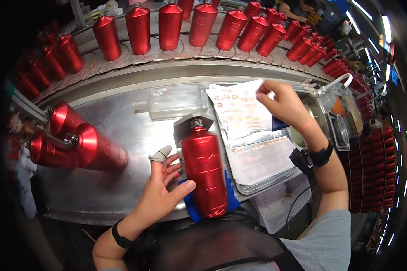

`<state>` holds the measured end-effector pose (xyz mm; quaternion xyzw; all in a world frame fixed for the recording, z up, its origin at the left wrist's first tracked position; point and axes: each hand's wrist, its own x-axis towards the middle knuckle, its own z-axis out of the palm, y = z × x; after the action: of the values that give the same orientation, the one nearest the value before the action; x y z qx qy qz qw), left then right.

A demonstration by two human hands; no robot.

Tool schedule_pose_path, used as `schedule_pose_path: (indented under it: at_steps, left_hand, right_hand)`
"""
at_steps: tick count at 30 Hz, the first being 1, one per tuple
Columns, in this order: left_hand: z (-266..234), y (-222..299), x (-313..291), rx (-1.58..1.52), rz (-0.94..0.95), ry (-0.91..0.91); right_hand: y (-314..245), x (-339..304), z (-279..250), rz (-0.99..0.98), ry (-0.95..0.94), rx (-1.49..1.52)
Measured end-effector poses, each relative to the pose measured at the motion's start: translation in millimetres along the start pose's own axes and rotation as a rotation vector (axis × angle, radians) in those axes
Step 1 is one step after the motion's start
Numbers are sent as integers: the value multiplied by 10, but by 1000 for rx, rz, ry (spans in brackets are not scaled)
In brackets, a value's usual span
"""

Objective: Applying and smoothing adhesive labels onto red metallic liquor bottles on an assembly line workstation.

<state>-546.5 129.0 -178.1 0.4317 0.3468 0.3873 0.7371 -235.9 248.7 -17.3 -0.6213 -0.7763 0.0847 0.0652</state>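
Red bottle (205, 171) sits at the middle of the bench (122, 194), near edge, laid back between a black support (182, 128) by its neck and a blue pad (233, 194) under its base. Long axis runs away from the person: neck far, a touch left; base near. It lies just right of the left hand (158, 192), and left of and nearer the body than the right hand (285, 101), so left is clearly the closer one. Left fingers are apart, thumb spread, its tip over the bottle's left side; contact likely, can't confirm. Right thumb and index look close together by the far right corner of the printed sheet (239, 110); can't tell if anything is pinched. Counts: one bottle on the support; three more red bottles (99, 149) grouped at the bench's left end; bottles on the conveyor (171, 27) past the bench too many and too overlapped to count. One pale finger cover (162, 154) on a left finger, one dark band on each wrist. One printed sheet visible on top, layers beneath not countable; one tray (253, 186) under the papers. One clear box (176, 106) beyond the bottle, one white faucet (337, 82) far right.
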Motion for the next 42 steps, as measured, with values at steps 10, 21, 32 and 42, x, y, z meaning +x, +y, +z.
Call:
schedule_pose_path:
  at_steps: [10, 21, 32, 42]
  left_hand:
    - [-62, -135, 383, -155, -76, -37]
    - [-129, -365, 534, -232, -59, -9]
    - [-44, -249, 706, -266, -110, 6]
    - [-94, -311, 739, -247, -79, -32]
  right_hand:
    - [1117, -431, 693, 318, -3, -172]
    - [1779, -100, 1013, 315, 21, -435]
    - [2740, 147, 771, 651, 396, -220]
    - [3787, -254, 627, 915, 426, 119]
